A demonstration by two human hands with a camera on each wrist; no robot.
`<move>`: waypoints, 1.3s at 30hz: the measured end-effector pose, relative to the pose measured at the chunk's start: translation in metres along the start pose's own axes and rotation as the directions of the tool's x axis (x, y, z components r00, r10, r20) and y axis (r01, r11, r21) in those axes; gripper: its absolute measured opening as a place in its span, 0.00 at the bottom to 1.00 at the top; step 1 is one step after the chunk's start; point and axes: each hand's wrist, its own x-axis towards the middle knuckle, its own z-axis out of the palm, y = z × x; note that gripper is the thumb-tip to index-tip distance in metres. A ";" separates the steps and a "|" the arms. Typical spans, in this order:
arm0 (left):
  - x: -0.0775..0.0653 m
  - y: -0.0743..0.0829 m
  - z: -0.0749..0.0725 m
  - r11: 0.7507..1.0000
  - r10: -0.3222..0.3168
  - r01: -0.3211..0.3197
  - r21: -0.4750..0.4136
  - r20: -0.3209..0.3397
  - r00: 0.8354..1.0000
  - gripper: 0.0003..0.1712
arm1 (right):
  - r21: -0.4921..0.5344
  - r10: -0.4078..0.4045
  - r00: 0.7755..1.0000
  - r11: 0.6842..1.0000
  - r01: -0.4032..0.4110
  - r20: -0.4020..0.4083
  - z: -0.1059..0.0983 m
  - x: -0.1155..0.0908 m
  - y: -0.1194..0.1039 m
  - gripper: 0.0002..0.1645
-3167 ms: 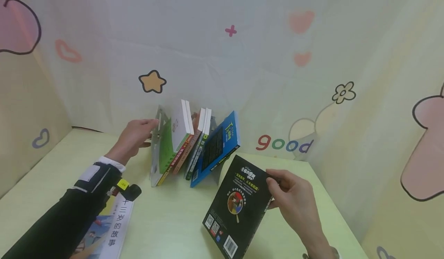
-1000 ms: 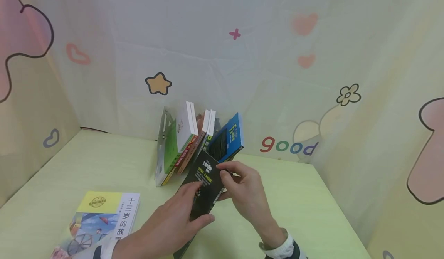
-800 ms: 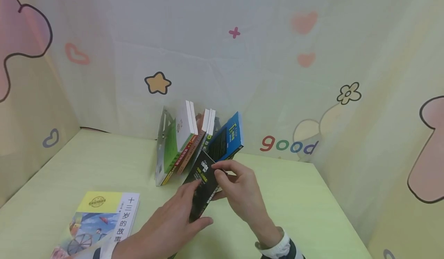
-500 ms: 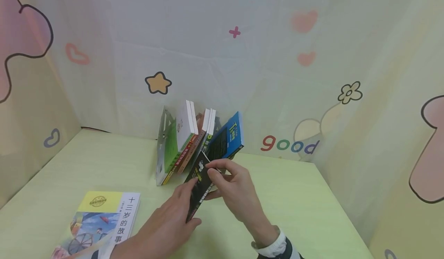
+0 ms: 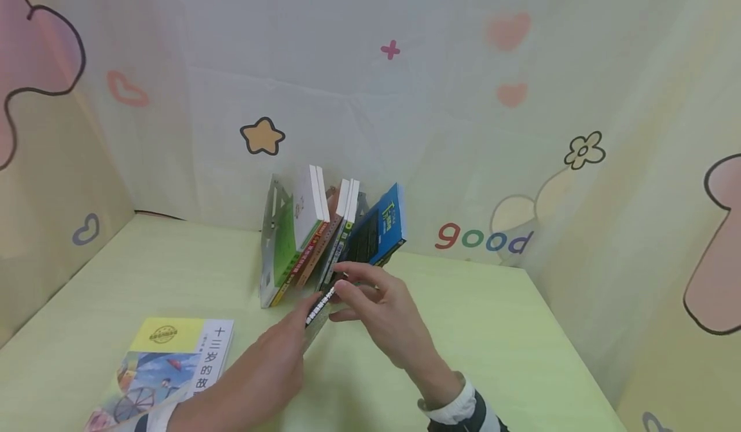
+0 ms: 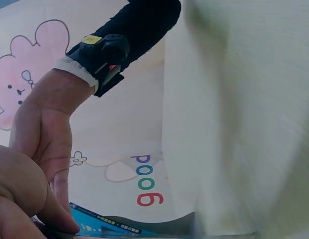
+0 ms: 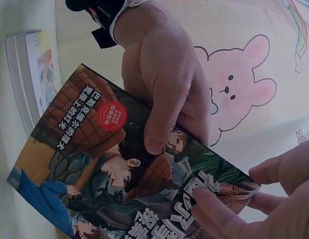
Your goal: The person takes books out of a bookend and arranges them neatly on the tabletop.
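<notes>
Both hands hold a paperback book (image 7: 139,164) with an illustrated cover. In the head view it is turned nearly edge-on, its black spine (image 5: 320,306) showing. My left hand (image 5: 266,361) grips it along one long edge, thumb (image 7: 162,132) pressed on the cover in the right wrist view. With fingertips and thumb my right hand (image 5: 382,316) pinches the upper corner. Just beyond the held book stands a leaning row of books, among them a green-and-white book (image 5: 292,233) and a blue book (image 5: 379,226) tilted at the right end. Only a sliver of the held book shows in the left wrist view.
A grey bookend (image 5: 269,245) stands at the row's left end. On the left of the pale table (image 5: 463,355) lies a yellow-and-blue book (image 5: 168,368), cover up. A printed curtain (image 5: 347,65) hangs behind the table.
The left hand has come from the bookend to grip the black book alongside the right. The book has moved left toward the row and turned from its black back cover to nearly edge-on.
</notes>
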 end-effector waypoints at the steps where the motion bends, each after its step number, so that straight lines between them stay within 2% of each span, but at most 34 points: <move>1: 0.000 0.000 -0.002 1.000 0.005 -0.005 -0.025 -0.002 1.000 0.43 | -0.015 0.000 1.000 1.000 0.000 0.002 0.000 0.000 0.000 0.22; 4: 0.001 -0.002 -0.006 0.993 -0.001 0.003 -0.114 0.011 1.000 0.41 | -0.062 0.002 1.000 0.998 -0.003 -0.003 -0.001 0.000 0.000 0.25; 7: -0.002 -0.005 -0.009 0.981 0.017 -0.017 -0.194 -0.001 1.000 0.37 | -0.094 0.000 1.000 0.996 -0.001 -0.006 -0.001 -0.001 0.001 0.25; 11: -0.005 -0.009 -0.012 0.972 0.035 -0.042 -0.231 -0.035 0.999 0.36 | -0.115 -0.008 1.000 0.993 0.008 -0.002 -0.004 -0.002 0.005 0.24; 19: -0.004 -0.020 -0.023 0.953 -0.065 0.071 -0.294 0.031 0.997 0.41 | -0.231 0.030 0.995 0.971 -0.052 -0.099 -0.017 -0.005 0.012 0.18; 22: -0.006 -0.025 -0.027 0.945 -0.078 0.079 -0.318 0.017 0.997 0.41 | -0.266 0.035 0.989 0.961 -0.072 -0.141 -0.025 -0.006 0.013 0.16; 27: -0.008 -0.032 -0.034 0.926 -0.039 0.035 -0.377 -0.004 0.999 0.38 | -0.299 0.036 0.975 0.949 -0.103 -0.221 -0.045 -0.005 0.018 0.13; 31: -0.010 -0.039 -0.039 0.890 -0.011 0.008 -0.456 -0.005 1.000 0.36 | -0.306 0.022 0.964 0.946 -0.106 -0.265 -0.061 -0.001 0.023 0.14; 33: -0.011 -0.042 -0.042 0.875 -0.024 0.024 -0.484 0.006 1.000 0.35 | -0.318 0.011 0.960 0.943 -0.103 -0.278 -0.069 0.001 0.025 0.14; 35: -0.013 -0.044 -0.045 0.876 -0.042 0.041 -0.481 0.008 0.999 0.35 | -0.338 -0.002 0.956 0.935 -0.102 -0.295 -0.076 0.006 0.028 0.14; 39: -0.015 -0.048 -0.051 0.863 -0.068 0.068 -0.501 0.019 0.998 0.35 | -0.370 -0.021 0.946 0.923 -0.106 -0.323 -0.087 0.016 0.038 0.14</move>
